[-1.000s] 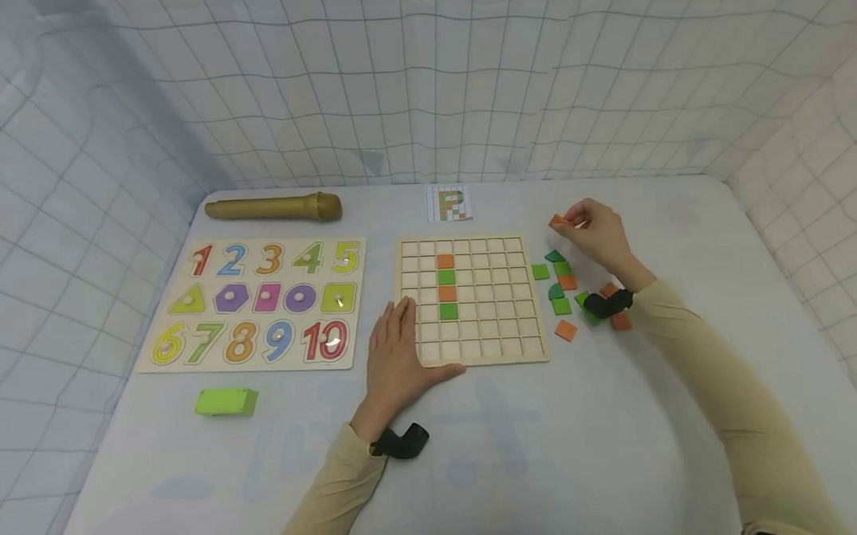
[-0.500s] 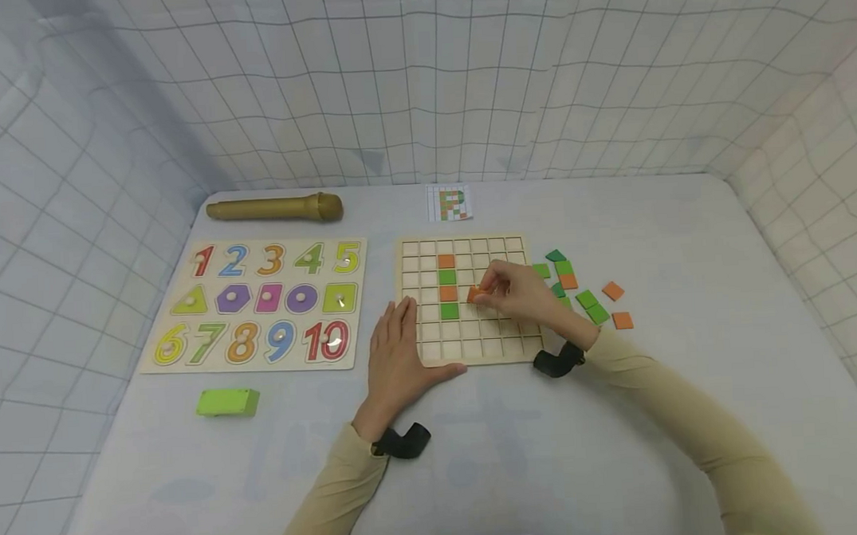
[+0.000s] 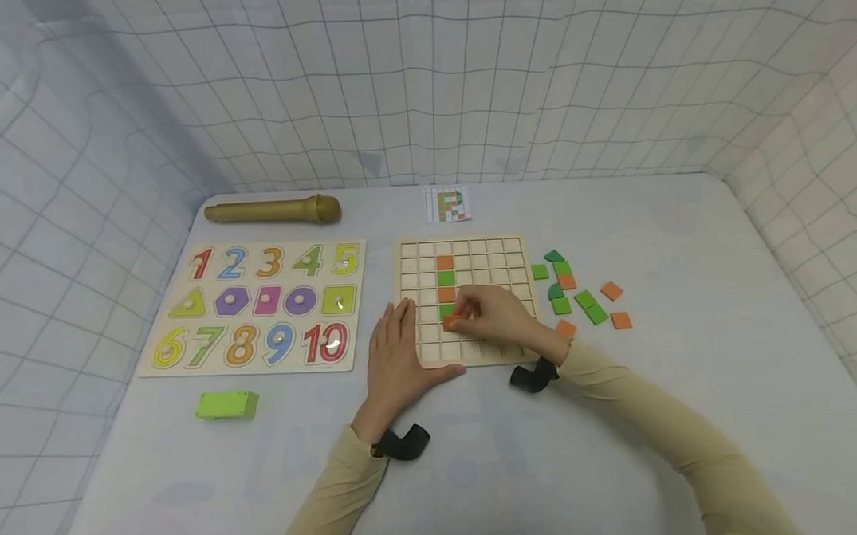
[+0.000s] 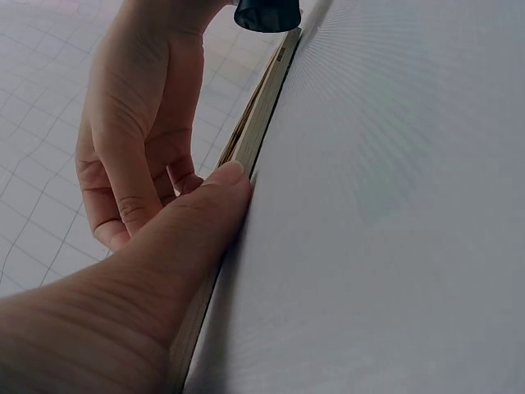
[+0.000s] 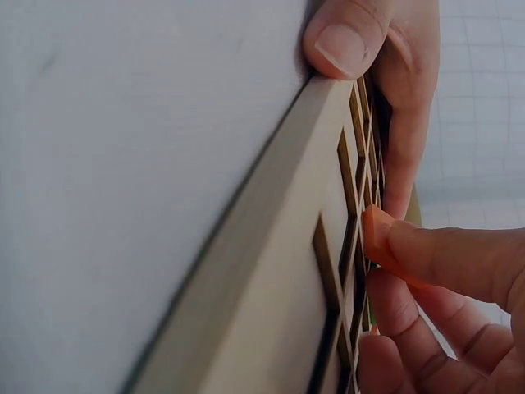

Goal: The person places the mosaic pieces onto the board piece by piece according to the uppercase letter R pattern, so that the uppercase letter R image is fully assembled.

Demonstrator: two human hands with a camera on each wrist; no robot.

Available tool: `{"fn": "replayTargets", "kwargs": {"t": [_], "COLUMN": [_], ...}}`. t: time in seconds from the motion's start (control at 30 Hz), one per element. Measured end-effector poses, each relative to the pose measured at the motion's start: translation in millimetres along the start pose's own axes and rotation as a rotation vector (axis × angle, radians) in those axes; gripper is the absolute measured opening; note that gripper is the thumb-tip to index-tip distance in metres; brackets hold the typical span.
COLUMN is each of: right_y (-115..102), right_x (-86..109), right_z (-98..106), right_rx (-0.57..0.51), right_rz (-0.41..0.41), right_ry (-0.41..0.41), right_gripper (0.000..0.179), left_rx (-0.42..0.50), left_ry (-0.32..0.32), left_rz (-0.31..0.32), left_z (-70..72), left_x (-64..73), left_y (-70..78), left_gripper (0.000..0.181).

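Observation:
A wooden grid board [image 3: 500,349] lies mid-table, with a column of orange and green square tiles in its third column from the left. My right hand [image 3: 498,312] pinches an orange square tile [image 3: 450,324] between thumb and fingers, just below the lowest green tile [image 3: 446,309] of that column. In the right wrist view the pinched orange tile [image 5: 379,234] tilts against the grid's ridges. My left hand [image 3: 396,353] rests along the board's left side, fingers straight and thumb spread on the near edge. The left wrist view shows that thumb [image 4: 217,193] pressing the board's rim.
Right of the board lie several loose green and orange tiles [image 3: 585,299]. A small printed pattern card [image 3: 448,205] lies behind the board. To the left are a number puzzle [image 3: 210,365], a gold microphone [image 3: 271,210] and a green block [image 3: 226,405]. Grid-patterned walls surround the table.
My right hand has carried the orange tile from beyond the loose tiles leftward over the board, then nearer to me, to the cell below the column. The left hand stays in place.

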State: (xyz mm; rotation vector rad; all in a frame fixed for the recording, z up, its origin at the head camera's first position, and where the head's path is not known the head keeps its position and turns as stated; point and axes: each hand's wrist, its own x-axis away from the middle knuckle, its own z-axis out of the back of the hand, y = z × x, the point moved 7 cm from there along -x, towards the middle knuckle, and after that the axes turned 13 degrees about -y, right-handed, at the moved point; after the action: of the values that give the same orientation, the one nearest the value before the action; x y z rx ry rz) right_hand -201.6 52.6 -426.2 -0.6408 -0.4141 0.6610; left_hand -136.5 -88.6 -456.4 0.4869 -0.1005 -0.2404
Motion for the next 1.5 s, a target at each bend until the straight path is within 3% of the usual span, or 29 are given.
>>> {"fn": "replayTargets", "kwargs": {"t": [0.57,1.23,1.4,1.5], "right_y": [-4.7,-4.7,-1.9,3.4], "right_x": [-1.8,3.4,4.7,6.7], "right_z": [-4.2,-7.3,-1.7,7.9], "right_rx": [0.015,0.037,0.016,0.002], "right_rz": [-0.02,0.068,0.088,0.07], "right_ry": [-0.032,-0.061,-0.035,0.022], "right_gripper": [0.007,0.008,0.008,0.008], "left_rx": [-0.006,0.002,0.005,0.01], "left_ry": [0.028,0.001,0.003,0.0], "left_rz": [-0.018,-0.004,-0.001,0.003], "left_z": [0.2,0.7,0.2,-0.2], "left_x": [0.4,0.5,0.4,0.4], "left_y": [-0.9,-1.0,-1.5,-1.7], "left_gripper": [0.12,0.118,0.119,0.12]}}
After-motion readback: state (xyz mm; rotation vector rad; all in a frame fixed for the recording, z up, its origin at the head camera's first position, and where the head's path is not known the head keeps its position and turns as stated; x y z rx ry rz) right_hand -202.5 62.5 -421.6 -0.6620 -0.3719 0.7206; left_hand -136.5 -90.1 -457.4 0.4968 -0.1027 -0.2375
